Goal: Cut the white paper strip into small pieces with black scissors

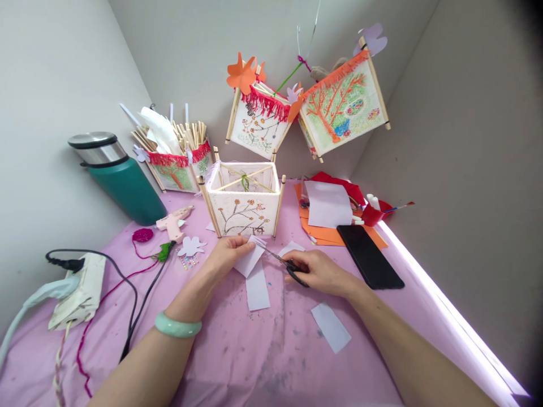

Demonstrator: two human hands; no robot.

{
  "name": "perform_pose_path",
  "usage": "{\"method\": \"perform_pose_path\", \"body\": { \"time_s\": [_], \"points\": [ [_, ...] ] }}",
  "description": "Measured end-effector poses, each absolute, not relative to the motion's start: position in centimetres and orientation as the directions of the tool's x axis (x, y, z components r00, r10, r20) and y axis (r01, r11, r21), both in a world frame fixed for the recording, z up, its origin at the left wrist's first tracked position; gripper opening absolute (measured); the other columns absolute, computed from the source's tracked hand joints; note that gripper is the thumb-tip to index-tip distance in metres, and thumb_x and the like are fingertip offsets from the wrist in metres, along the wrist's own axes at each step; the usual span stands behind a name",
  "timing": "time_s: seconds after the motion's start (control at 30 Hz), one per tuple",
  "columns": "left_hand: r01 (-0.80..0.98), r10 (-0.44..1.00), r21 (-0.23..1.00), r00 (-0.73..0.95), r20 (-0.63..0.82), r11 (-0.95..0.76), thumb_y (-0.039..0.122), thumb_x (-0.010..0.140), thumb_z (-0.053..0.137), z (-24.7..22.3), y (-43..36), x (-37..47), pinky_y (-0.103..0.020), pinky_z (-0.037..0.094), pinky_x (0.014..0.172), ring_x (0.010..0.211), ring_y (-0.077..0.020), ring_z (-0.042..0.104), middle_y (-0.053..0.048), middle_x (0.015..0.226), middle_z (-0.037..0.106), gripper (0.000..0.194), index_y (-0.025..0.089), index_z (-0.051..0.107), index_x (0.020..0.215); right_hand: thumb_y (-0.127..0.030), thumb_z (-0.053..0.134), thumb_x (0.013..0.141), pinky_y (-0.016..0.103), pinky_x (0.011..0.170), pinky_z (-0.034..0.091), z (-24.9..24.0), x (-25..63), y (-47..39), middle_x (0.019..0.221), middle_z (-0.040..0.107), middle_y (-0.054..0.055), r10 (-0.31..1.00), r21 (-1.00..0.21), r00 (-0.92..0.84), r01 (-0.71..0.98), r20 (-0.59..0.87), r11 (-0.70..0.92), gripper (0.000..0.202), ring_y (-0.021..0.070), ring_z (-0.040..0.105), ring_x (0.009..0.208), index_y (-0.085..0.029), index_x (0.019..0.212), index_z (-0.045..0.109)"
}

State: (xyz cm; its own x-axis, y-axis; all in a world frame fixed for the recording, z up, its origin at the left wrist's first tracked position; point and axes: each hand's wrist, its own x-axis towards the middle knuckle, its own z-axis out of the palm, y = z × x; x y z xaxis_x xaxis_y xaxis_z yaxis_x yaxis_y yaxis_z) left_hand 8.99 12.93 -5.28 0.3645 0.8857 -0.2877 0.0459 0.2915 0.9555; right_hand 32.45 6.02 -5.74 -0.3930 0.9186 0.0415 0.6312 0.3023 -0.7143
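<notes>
My left hand pinches a small pale lilac paper piece above the pink cloth. Black-handled scissors are held in my right hand, their blades at the right edge of that paper. Fine slits show along the paper's upper edge. One cut strip lies just below the held piece, a second strip rests farther right, and another pale piece is partly behind the scissors. Directly beyond my hands stands a white lantern frame with wooden corner sticks and a drawn branch.
Two decorated lanterns hang above. At left are a green bottle, a glue gun, a power strip and a stick-filled box. A phone, orange paper and a red cup are at right.
</notes>
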Motion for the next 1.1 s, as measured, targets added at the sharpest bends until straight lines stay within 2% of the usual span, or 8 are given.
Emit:
{"method": "perform_pose_path", "body": {
  "time_s": [0.4, 0.67, 1.1],
  "points": [
    [0.068, 0.886, 0.958, 0.366, -0.284, 0.279, 0.041, 0.061, 0.08, -5.39, 12.95, 9.04, -0.026, 0.038, 0.054, 0.054, -0.0151, 0.057, -0.007, 0.064, 0.068, 0.032, 0.013, 0.072, 0.072, -0.029, 0.064, 0.084, 0.021, 0.06, 0.036, -6.05, 32.5, 6.12, 0.073, 0.058, -0.004, 0.915, -0.701, -0.398, 0.632, 0.07, 0.329, 0.019, 0.011, 0.048, 0.063, -0.023, 0.102, 0.066],
    [0.07, 0.87, 0.955, 0.396, -0.293, 0.289, 0.043, 0.062, 0.08, -5.35, 12.94, 8.99, -0.026, 0.039, 0.054, 0.055, -0.0152, 0.058, -0.007, 0.063, 0.067, 0.034, 0.012, 0.072, 0.073, -0.029, 0.065, 0.083, 0.021, 0.058, 0.034, -5.76, 32.35, 5.99, 0.067, 0.053, -0.005, 0.92, -0.704, -0.388, 0.64, 0.049, 0.308, 0.02, 0.0103, 0.045, 0.06, -0.023, 0.102, 0.066],
    [0.089, 0.866, 0.956, 0.405, -0.292, 0.281, 0.045, 0.061, 0.08, -5.47, 12.91, 9.01, -0.025, 0.038, 0.054, 0.054, -0.0142, 0.056, -0.006, 0.063, 0.067, 0.036, 0.012, 0.071, 0.072, -0.027, 0.065, 0.082, 0.021, 0.059, 0.034, -5.62, 32.28, 5.97, 0.069, 0.054, -0.005, 0.919, -0.7, -0.392, 0.642, 0.05, 0.312, 0.021, 0.0097, 0.045, 0.061, -0.023, 0.103, 0.066]
  ]
}}
